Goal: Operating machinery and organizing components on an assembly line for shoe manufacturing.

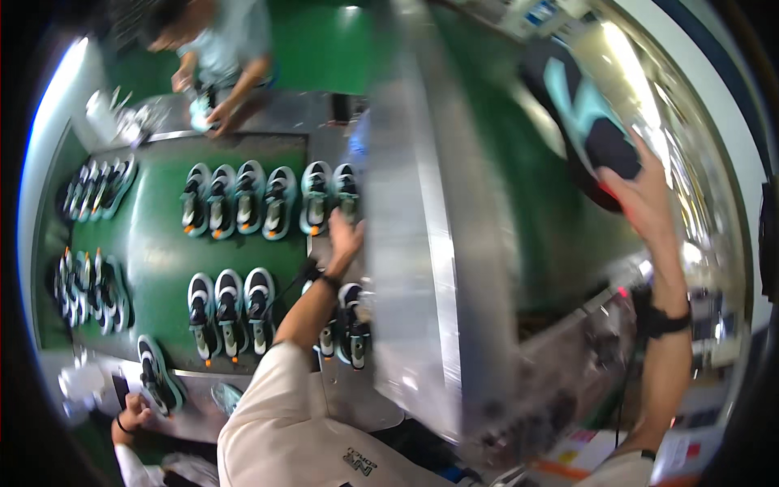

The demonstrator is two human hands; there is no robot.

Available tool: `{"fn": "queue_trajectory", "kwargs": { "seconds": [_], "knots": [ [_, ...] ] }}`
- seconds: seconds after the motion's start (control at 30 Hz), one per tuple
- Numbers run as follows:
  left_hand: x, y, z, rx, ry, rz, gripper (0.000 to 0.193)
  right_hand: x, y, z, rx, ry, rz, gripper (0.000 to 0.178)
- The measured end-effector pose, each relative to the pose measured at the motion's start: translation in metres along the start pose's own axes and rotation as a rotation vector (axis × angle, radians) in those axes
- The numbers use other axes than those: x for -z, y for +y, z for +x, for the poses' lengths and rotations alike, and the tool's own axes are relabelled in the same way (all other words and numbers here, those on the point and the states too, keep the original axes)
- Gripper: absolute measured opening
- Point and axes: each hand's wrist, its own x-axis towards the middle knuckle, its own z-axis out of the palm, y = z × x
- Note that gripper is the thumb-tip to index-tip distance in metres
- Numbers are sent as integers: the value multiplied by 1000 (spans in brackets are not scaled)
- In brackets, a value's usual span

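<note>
High at the right, my right hand (641,195) is closed round the end of a sneaker (560,101), whose black and teal sole faces me. That sneaker is tilted and somewhat blurred. My left hand (346,235) reaches forward to the heel of another sneaker (346,185), its fingers closed at the heel. This second sneaker stands upright at the right end of a row, close against a tall metal housing. Right beside it is a similar sneaker (316,199) with an orange tip at its heel.
The metal housing (422,243) rises between my arms. On the green conveyor belt (154,243) stand several sneakers (229,312) in rows. Across it a co-worker (227,57) handles a shoe. Another person's hand (136,410) is near a sneaker (158,375) at lower left.
</note>
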Motion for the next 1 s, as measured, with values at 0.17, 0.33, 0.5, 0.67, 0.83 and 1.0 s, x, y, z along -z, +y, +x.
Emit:
{"fn": "queue_trajectory", "kwargs": {
  "seconds": [0.17,0.33,0.5,0.67,0.83,1.0],
  "knots": [
    [166,75,-167,185,-814,-622,59,41,-9,-51,223,251,-405,81],
    [293,248,-257,537,-1608,-925,61,113,-23,-160,469,530,-623,96],
    [291,365,-293,655,-2321,-1764,74,148,-53,-342,310,579,-769,55],
    [306,410,-406,1164,-2726,-1266,84,159,-124,-529,-150,473,-940,32],
    [355,403,-558,752,-2568,-1072,67,142,-232,-731,-892,864,-356,67],
    [362,411,-679,-57,-2582,-890,57,100,-296,-807,-835,1490,381,87]
  ]
}}
